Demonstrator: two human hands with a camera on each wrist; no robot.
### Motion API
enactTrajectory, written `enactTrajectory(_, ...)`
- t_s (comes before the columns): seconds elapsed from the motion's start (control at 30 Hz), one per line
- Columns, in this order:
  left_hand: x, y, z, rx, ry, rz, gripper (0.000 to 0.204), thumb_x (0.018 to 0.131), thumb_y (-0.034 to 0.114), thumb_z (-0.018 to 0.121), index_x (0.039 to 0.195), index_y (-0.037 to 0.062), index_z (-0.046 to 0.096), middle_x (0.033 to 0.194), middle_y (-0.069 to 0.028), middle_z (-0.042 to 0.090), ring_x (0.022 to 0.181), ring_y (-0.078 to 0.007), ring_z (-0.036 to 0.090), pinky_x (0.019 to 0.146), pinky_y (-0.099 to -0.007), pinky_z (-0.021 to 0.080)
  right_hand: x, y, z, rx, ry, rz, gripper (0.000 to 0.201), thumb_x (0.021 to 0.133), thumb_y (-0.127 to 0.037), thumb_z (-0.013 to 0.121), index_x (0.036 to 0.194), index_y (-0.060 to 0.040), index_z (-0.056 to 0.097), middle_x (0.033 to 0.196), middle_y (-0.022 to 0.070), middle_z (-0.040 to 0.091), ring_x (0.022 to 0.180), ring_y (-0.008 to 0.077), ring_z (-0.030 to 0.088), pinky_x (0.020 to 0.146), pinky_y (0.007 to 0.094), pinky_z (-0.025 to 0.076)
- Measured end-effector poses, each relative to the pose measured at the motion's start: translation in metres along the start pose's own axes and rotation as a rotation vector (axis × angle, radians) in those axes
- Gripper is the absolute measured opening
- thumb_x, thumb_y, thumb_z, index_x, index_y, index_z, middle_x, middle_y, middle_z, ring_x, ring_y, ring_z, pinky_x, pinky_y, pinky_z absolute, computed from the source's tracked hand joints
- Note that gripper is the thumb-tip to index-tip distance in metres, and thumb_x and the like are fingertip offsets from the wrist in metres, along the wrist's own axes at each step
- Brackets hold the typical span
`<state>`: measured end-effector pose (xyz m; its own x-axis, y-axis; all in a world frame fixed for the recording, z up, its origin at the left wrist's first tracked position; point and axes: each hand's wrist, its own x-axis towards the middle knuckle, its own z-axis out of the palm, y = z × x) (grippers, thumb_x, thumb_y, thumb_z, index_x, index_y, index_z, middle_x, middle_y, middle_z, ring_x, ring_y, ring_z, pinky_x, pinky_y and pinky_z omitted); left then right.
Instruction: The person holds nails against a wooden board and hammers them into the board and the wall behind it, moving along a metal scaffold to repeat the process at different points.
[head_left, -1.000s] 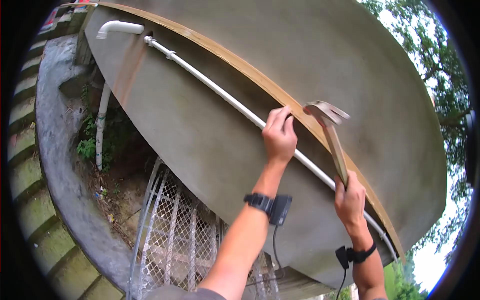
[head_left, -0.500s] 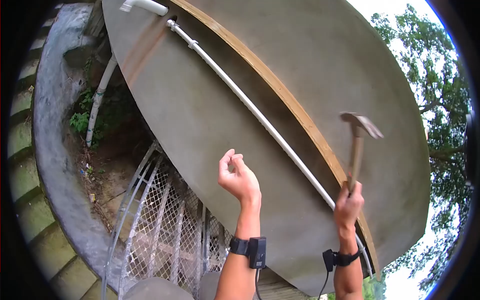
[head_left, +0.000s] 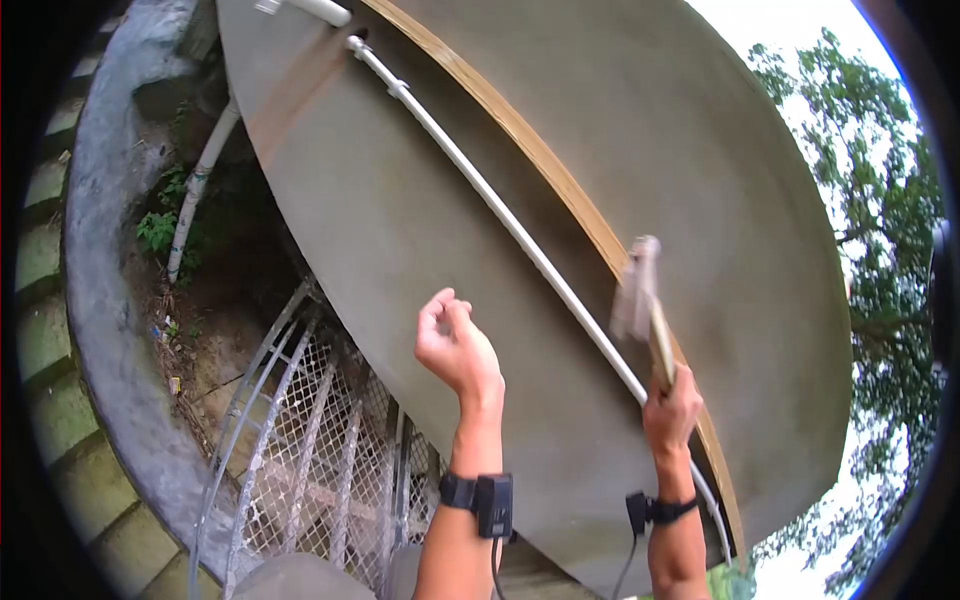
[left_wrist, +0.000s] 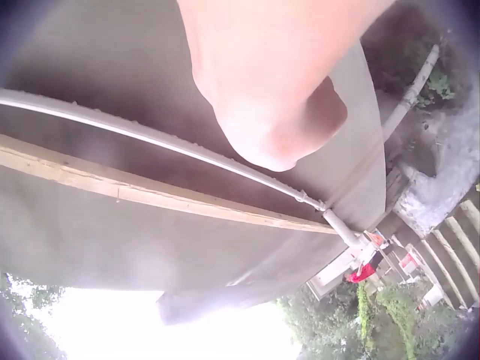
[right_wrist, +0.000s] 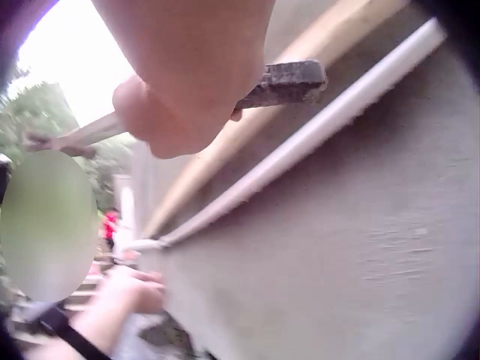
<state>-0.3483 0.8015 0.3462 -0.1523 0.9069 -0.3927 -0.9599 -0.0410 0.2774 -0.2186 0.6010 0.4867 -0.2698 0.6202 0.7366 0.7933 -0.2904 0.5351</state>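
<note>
A claw hammer (head_left: 660,335) with a wooden handle is gripped near its lower end by my right hand (head_left: 672,408). Its blurred head overlaps the long wooden strip (head_left: 540,150) on the grey concrete wall (head_left: 720,180). In the right wrist view, the handle's dark butt end (right_wrist: 289,82) sticks out past the hand. My left hand (head_left: 460,345) hovers apart from the strip, fingers curled in toward the thumb; nothing shows between them. A thin nail (left_wrist: 118,193) stands out from the strip in the left wrist view.
A white pipe (head_left: 500,210) runs alongside the strip. Below left are a metal mesh frame (head_left: 310,450), a curved concrete ledge (head_left: 110,300) and mossy steps (head_left: 60,420). Trees (head_left: 890,250) stand at right. A person in red (left_wrist: 364,274) is far off.
My left hand has left the strip and moved down and left. The hammer has swung up to the right, then back left over the strip. The head view has shifted.
</note>
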Motion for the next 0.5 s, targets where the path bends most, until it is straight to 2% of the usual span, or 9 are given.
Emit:
enactTrajectory(0.07, 0.002, 0.002, 0.001, 0.002, -0.004, -0.017, 0.021, 0.093, 0.001, 0.057, 0.109, -0.0070, 0.068, 0.087, -0.0058, 0.065, 0.085, -0.0132, 0.060, 0.079, -0.0275, 0.048, 0.008, -0.019, -0.020, 0.067, 0.121, -0.080, 0.016, 0.097, -0.012, 0.068, 0.090, -0.0017, 0.058, 0.073, 0.0178, 0.058, 0.059, 0.0366, 0.058, 0.054, 0.0419, 0.045)
enactTrajectory(0.13, 0.003, -0.004, -0.002, -0.009, 0.001, -0.021, 0.021, 0.092, 0.001, 0.057, 0.109, -0.0069, 0.068, 0.087, -0.0055, 0.065, 0.084, -0.0127, 0.060, 0.078, -0.0266, 0.047, 0.010, -0.036, -0.044, 0.379, 0.112, 0.066, 0.028, 0.103, -0.022, 0.064, 0.084, -0.0045, 0.057, 0.071, 0.0082, 0.056, 0.057, 0.0204, 0.052, 0.054, 0.0322, 0.040)
enactTrajectory(0.17, 0.007, -0.010, -0.003, 0.003, 0.000, -0.033, 0.021, 0.092, 0.001, 0.058, 0.109, -0.0068, 0.068, 0.087, -0.0053, 0.065, 0.083, -0.0122, 0.060, 0.077, -0.0260, 0.047, 0.021, -0.052, -0.063, 0.518, 0.078, 0.010, 0.037, 0.107, -0.035, 0.059, 0.086, -0.0054, 0.054, 0.073, 0.0041, 0.056, 0.062, 0.0120, 0.051, 0.057, 0.0265, 0.039)
enactTrajectory(0.2, 0.010, -0.012, -0.005, 0.023, 0.000, -0.054, 0.021, 0.092, 0.001, 0.058, 0.109, -0.0066, 0.068, 0.087, -0.0052, 0.065, 0.082, -0.0117, 0.059, 0.076, -0.0255, 0.046, 0.030, -0.074, -0.058, 0.555, 0.301, -0.111, 0.044, 0.108, -0.044, 0.054, 0.090, -0.0038, 0.051, 0.071, 0.0060, 0.054, 0.060, 0.0139, 0.051, 0.056, 0.0272, 0.042)
enactTrajectory(0.27, 0.013, -0.012, -0.007, 0.016, 0.013, -0.080, 0.021, 0.092, 0.001, 0.058, 0.108, -0.0063, 0.068, 0.086, -0.0049, 0.065, 0.081, -0.0114, 0.059, 0.075, -0.0254, 0.046, 0.022, -0.073, -0.037, 0.637, 0.452, -0.144, 0.046, 0.108, -0.047, 0.053, 0.094, -0.0032, 0.049, 0.070, 0.0072, 0.055, 0.059, 0.0143, 0.051, 0.055, 0.0289, 0.045)
enactTrajectory(0.3, 0.014, -0.011, -0.005, 0.003, 0.013, -0.095, 0.021, 0.092, 0.001, 0.058, 0.108, -0.0059, 0.069, 0.086, -0.0047, 0.065, 0.081, -0.0111, 0.059, 0.074, -0.0253, 0.046, 0.008, -0.049, -0.020, 0.652, 0.416, -0.229, 0.028, 0.109, -0.030, 0.055, 0.103, -0.0042, 0.046, 0.072, 0.0099, 0.058, 0.060, 0.0190, 0.055, 0.056, 0.0322, 0.048)
enactTrajectory(0.33, 0.014, -0.009, -0.005, 0.005, 0.010, -0.101, 0.021, 0.092, 0.001, 0.058, 0.108, -0.0059, 0.069, 0.086, -0.0047, 0.065, 0.081, -0.0111, 0.059, 0.074, -0.0253, 0.046, -0.004, -0.029, -0.009, 0.439, 0.237, -0.256, 0.025, 0.105, -0.024, 0.062, 0.094, -0.0035, 0.051, 0.072, 0.0126, 0.058, 0.060, 0.0254, 0.058, 0.056, 0.0391, 0.049)
enactTrajectory(0.4, 0.012, -0.004, -0.002, -0.007, 0.000, -0.112, 0.019, 0.093, 0.001, 0.058, 0.107, -0.0048, 0.069, 0.085, -0.0038, 0.064, 0.079, -0.0105, 0.058, 0.073, -0.0257, 0.045, -0.022, -0.015, 0.024, 0.056, -0.083, 0.164, 0.022, 0.100, -0.014, 0.065, 0.087, -0.0022, 0.052, 0.075, 0.0164, 0.060, 0.062, 0.0315, 0.061, 0.060, 0.0445, 0.050)
enactTrajectory(0.5, 0.010, -0.009, -0.001, -0.054, -0.014, -0.074, 0.018, 0.093, 0.001, 0.059, 0.106, -0.0042, 0.069, 0.083, -0.0031, 0.063, 0.078, -0.0097, 0.057, 0.071, -0.0246, 0.044, -0.007, -0.015, 0.004, -0.013, -0.020, 0.253, 0.017, 0.099, -0.009, 0.064, 0.089, -0.0011, 0.052, 0.079, 0.0193, 0.063, 0.065, 0.0347, 0.063, 0.064, 0.0451, 0.051)
